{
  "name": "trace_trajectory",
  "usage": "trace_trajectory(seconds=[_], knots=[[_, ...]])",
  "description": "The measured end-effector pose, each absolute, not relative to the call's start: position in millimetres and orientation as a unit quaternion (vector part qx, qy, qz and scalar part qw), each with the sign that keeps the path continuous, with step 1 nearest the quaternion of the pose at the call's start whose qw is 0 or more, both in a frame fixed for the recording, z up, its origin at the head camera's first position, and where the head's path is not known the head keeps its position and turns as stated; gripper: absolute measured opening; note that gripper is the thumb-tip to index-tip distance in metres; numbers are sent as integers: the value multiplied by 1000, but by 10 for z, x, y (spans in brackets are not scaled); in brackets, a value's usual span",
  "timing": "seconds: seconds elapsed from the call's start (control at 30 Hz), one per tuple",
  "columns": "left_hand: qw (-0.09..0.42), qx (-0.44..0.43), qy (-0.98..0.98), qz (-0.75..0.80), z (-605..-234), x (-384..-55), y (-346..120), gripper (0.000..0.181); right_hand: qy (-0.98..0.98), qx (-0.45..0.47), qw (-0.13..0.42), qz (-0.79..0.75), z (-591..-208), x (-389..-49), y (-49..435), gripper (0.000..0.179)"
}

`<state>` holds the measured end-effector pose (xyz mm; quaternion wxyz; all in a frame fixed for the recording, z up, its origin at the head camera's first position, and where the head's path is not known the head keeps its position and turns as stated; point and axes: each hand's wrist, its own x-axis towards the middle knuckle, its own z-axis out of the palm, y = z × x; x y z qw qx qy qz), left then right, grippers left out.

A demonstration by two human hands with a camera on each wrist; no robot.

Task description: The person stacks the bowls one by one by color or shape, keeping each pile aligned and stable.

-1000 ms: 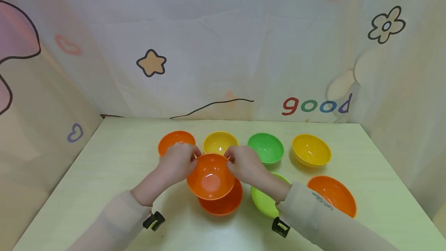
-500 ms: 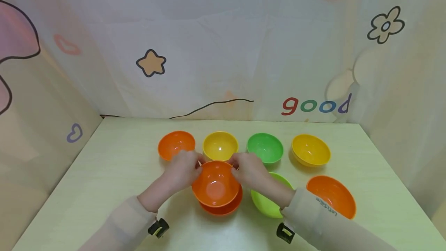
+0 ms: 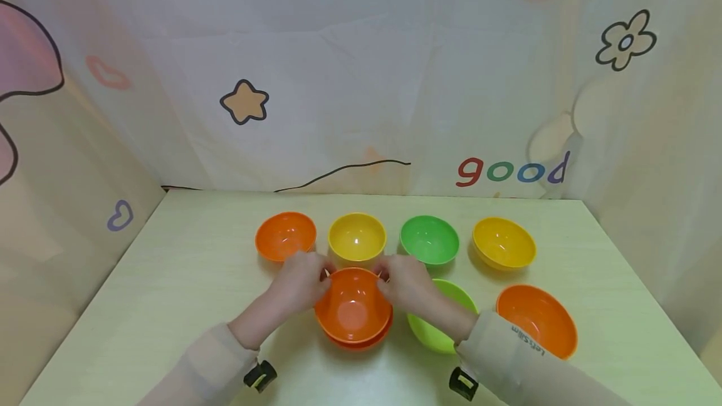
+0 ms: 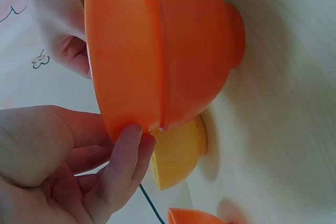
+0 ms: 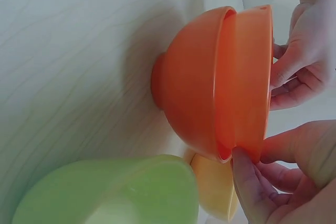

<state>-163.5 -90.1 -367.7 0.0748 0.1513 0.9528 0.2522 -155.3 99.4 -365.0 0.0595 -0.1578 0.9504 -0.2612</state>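
Note:
Both hands pinch the rim of an upper orange bowl (image 3: 353, 306), which sits nested inside a lower orange bowl (image 3: 361, 346) on the table. My left hand (image 3: 299, 281) grips the rim at its far left, thumb on the inside. On the far right of the rim, my right hand (image 3: 407, 281) does the same. In the right wrist view the upper bowl (image 5: 247, 82) stands a little proud of the lower bowl (image 5: 191, 77), whose foot rests on the table. Seen from the left wrist, fingers (image 4: 123, 153) press the outside of the rim.
Behind stand an orange bowl (image 3: 286, 237), a yellow bowl (image 3: 357, 238), a green bowl (image 3: 430, 240) and another yellow bowl (image 3: 504, 243). A lime-green bowl (image 3: 431, 331) lies partly under the right forearm. Further right is an orange bowl (image 3: 538, 318). A printed curtain (image 3: 361, 80) closes off the back.
Both hands have come down toward me and slightly right with the upper orange bowl, lowering it into the lower orange bowl. The other bowls have stayed put.

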Motion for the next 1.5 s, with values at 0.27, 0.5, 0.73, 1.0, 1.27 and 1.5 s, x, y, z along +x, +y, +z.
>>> trace_trajectory(seconds=[0.27, 0.5, 0.73, 1.0, 1.27, 1.5], knots=[[80, 148, 952, 257, -3717, -1628, -889, 12, 952, -153, 62, -258, -3671, -1547, 1002, 9], [86, 149, 949, 265, -3748, -1618, -880, 12, 951, -150, 64, -262, -3711, -1545, 1022, 10], [65, 167, 949, 261, -3744, -1594, -876, 10, 950, -165, 46, -260, -3770, -1561, 1040, 11], [61, 169, 951, 252, -3760, -1610, -865, 9, 950, -166, 41, -262, -3780, -1570, 1048, 12], [65, 165, 953, 246, -3765, -1617, -863, 9, 951, -163, 45, -260, -3770, -1569, 1043, 12], [66, 165, 953, 246, -3773, -1617, -862, 9, 950, -162, 49, -261, -3775, -1570, 1040, 12]])
